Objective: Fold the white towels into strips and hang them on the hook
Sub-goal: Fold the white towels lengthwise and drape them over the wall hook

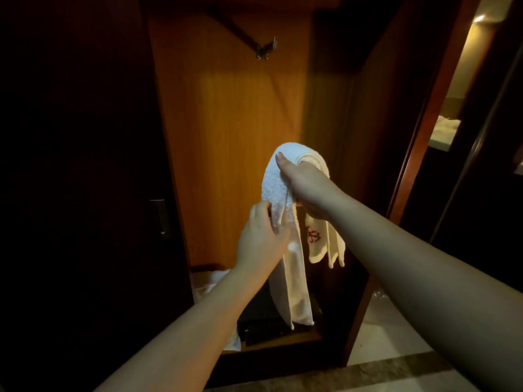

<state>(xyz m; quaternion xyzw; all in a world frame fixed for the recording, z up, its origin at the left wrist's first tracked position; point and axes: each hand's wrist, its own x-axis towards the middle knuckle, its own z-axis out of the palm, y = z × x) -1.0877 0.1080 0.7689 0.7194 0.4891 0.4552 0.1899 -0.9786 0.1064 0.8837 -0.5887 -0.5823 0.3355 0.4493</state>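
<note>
Though dim, towel [278, 179] over right hand [307, 188].

Setting: hotel-type guest room, entry closet area. Evidence: open built-in wardrobe with warm wood-veneer back panel [226, 137], lit from above; metal hook [266, 50] on a dark bracket near its top; dark door with metal handle [160, 216] at left; polished stone floor [396, 335] at lower right; lamp-lit adjoining room [464, 66] seen through right doorway.

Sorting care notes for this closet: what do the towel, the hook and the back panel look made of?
Towel: looped terry, likely cotton, nubby matte pile. Hook: probably metal, small bright glints. Back panel: wood or veneer, vertical grain, satin sheen.
</note>
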